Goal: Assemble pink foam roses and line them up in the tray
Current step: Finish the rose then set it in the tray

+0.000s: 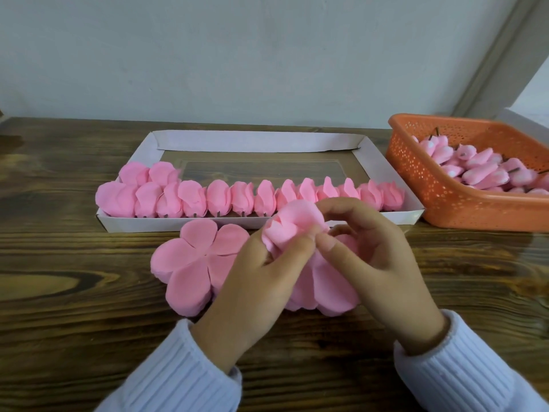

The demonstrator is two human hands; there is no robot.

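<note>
Rose in work: pink foam rose, petals partly cupped round its core (292, 226), held above the tabletop just in front of the tray's near wall.
Left hand (267, 272): fingers curled, thumb and fingertips pinching the rose's lower petals.
Right hand (377, 257): thumb and forefinger pinching the same rose from the right side.
Tray: shallow white cardboard tray (383, 168), lying across the middle of the tabletop.
Finished roses: row of pink foam roses (246, 197) side by side along the near wall; two more behind the left end.
Petal stacks: flat pink five-lobed foam petal sheets (190, 263) on the tabletop, partly under both hands.
Basket: orange perforated plastic basket (439, 197), right of the tray, holding pink foam buds (481, 171).
Tabletop: dark brown wood-grain surface (74, 263).
Sleeves: pale ribbed knit (184, 373) on both wrists.
</note>
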